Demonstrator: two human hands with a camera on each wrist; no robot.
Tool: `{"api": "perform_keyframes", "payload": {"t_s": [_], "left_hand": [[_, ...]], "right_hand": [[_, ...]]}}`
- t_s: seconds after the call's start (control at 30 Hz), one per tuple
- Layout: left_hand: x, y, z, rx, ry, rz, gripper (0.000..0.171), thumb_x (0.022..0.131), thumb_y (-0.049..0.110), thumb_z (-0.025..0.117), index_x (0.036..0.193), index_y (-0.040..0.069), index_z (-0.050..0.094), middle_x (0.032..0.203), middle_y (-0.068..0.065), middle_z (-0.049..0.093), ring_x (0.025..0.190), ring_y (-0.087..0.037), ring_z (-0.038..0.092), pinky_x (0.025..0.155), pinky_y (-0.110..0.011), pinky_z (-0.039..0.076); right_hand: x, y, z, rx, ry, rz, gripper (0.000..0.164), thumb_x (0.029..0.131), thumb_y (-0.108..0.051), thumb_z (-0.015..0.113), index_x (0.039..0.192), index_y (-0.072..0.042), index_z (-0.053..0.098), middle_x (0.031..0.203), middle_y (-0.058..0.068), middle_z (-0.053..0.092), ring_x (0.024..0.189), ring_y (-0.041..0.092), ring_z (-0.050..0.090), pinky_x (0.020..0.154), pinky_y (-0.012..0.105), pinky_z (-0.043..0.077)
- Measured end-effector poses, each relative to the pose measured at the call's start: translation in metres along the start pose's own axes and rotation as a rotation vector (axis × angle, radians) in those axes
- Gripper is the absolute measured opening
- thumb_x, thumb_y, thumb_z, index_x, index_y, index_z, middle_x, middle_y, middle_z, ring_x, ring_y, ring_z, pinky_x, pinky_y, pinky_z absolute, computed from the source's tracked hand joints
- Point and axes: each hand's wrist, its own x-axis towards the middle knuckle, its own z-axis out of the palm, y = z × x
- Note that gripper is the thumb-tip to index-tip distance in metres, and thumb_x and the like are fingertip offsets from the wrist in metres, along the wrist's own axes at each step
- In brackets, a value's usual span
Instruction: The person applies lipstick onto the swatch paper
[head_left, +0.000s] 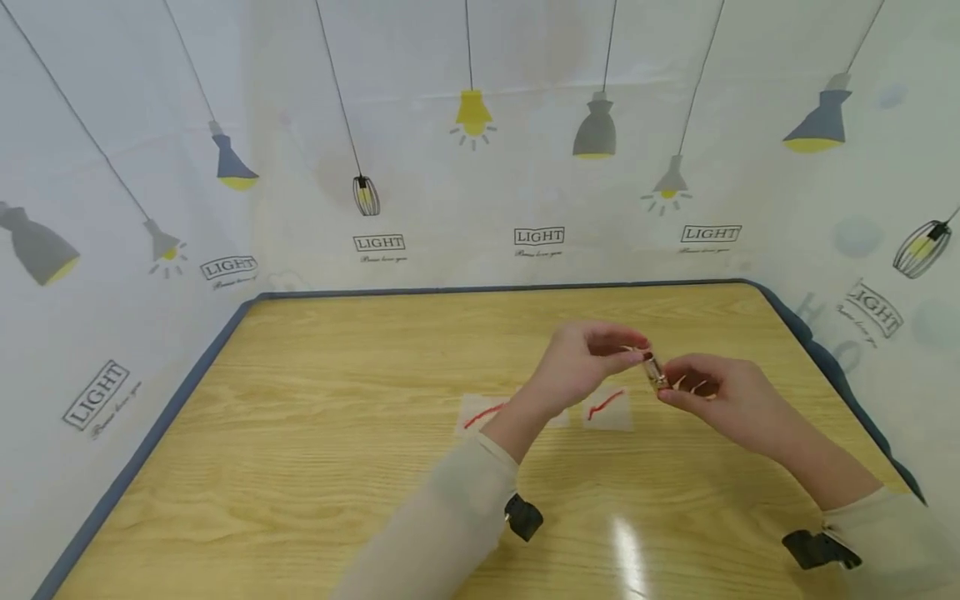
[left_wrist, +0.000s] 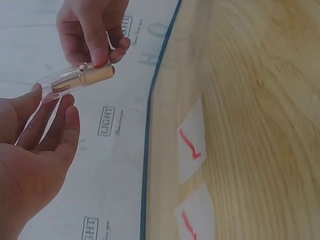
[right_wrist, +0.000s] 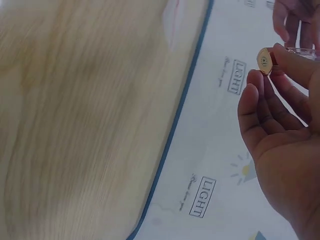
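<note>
A slim lipstick tube (head_left: 655, 372) with a clear cap and a gold base is held between both hands above the table. In the left wrist view the left hand (left_wrist: 37, 170) pinches the end of the clear cap (left_wrist: 60, 85). Thumb and fingers of the right hand (head_left: 738, 404) grip the gold base (left_wrist: 98, 74). The base's flat end, with a small round label (right_wrist: 264, 61), faces the right wrist camera. The cap is still around the upper part of the tube. In the head view fingertips cover both ends.
On the wooden table (head_left: 337, 467) below the hands lie white paper pieces with red strokes. One paper (head_left: 618, 419) is fully visible; another (head_left: 472, 408) is partly covered by the left forearm. A lamp-patterned white cloth (head_left: 450, 208) surrounds the table beyond its dark blue edging.
</note>
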Motion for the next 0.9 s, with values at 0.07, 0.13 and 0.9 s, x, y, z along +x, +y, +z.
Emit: {"api": "perform_keyframes", "payload": {"t_s": [0.07, 0.13, 0.9], "left_hand": [[0.005, 0.001, 0.010, -0.007, -0.008, -0.012, 0.020, 0.099, 0.021, 0.077, 0.119, 0.021, 0.081, 0.116, 0.008, 0.081, 0.102, 0.002, 0.071, 0.089, -0.021, 0.059], [0.009, 0.003, 0.019, -0.020, -0.016, -0.018, 0.020, 0.099, 0.020, 0.077, 0.119, 0.020, 0.081, 0.115, 0.007, 0.081, 0.101, 0.002, 0.072, 0.088, -0.021, 0.058], [0.026, -0.021, 0.069, 0.069, 0.084, -0.101, 0.015, 0.097, 0.023, 0.081, 0.111, 0.018, 0.083, 0.103, 0.009, 0.081, 0.090, 0.003, 0.069, 0.076, -0.018, 0.056]], "right_hand": [[-0.002, 0.009, -0.004, -0.020, 0.013, -0.008, 0.017, 0.098, -0.022, 0.079, 0.114, -0.016, 0.077, 0.098, -0.005, 0.077, 0.084, -0.003, 0.065, 0.072, 0.022, 0.058], [-0.003, 0.016, -0.006, -0.039, 0.026, -0.015, 0.016, 0.097, -0.021, 0.080, 0.113, -0.016, 0.078, 0.097, -0.005, 0.077, 0.082, -0.004, 0.064, 0.070, 0.021, 0.058], [-0.005, 0.069, 0.013, 0.093, -0.121, 0.125, 0.019, 0.100, -0.024, 0.077, 0.114, -0.011, 0.076, 0.096, 0.003, 0.077, 0.078, 0.006, 0.069, 0.067, 0.027, 0.059]]}}
